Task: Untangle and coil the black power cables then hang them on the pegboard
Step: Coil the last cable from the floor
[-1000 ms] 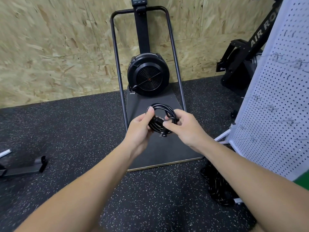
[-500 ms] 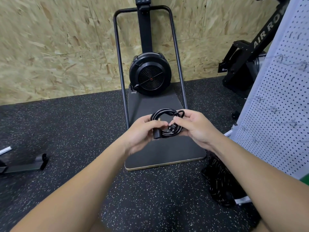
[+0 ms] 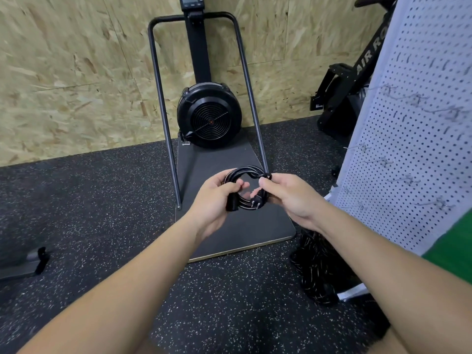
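Pegboard (image 3: 419,139) is occupying the right edge of the frame, its top cut off, hooks blurred. Coiled cable (image 3: 244,189) is sitting at frame centre between both hands. Left hand (image 3: 213,200) is gripping the coil's left side and one plug; right hand (image 3: 288,195) is pinching its right side. Coil is likely handling light, pliable and springy; gripping across all loops seems safest. Fingers are hiding the loops' crossing.

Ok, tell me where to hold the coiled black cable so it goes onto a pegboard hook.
Probably grip the coiled cable on its bundled left side, where the left hand already holds it. That leaves the open centre and top arc free to slip over a hook on the pegboard to the right.
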A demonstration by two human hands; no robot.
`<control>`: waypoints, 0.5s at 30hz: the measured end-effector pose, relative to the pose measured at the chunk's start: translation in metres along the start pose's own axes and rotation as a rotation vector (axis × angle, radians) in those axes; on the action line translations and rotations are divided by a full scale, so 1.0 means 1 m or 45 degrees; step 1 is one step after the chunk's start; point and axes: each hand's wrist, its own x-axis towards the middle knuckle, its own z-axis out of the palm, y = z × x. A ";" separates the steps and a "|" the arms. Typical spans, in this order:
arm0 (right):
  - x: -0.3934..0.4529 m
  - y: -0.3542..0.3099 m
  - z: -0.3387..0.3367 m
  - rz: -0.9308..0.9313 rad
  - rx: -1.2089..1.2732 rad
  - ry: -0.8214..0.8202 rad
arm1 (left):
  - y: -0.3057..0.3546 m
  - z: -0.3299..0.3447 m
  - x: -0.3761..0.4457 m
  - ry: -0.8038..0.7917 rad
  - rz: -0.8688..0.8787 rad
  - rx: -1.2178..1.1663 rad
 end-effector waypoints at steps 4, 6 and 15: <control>-0.011 -0.005 -0.006 -0.048 -0.330 0.107 | -0.001 0.026 0.001 0.032 0.034 -0.066; -0.014 -0.002 -0.008 -0.043 -0.445 0.084 | 0.001 0.035 0.001 0.044 0.058 -0.066; -0.016 0.005 -0.005 0.110 -0.209 0.123 | 0.007 0.039 -0.008 -0.163 0.011 0.153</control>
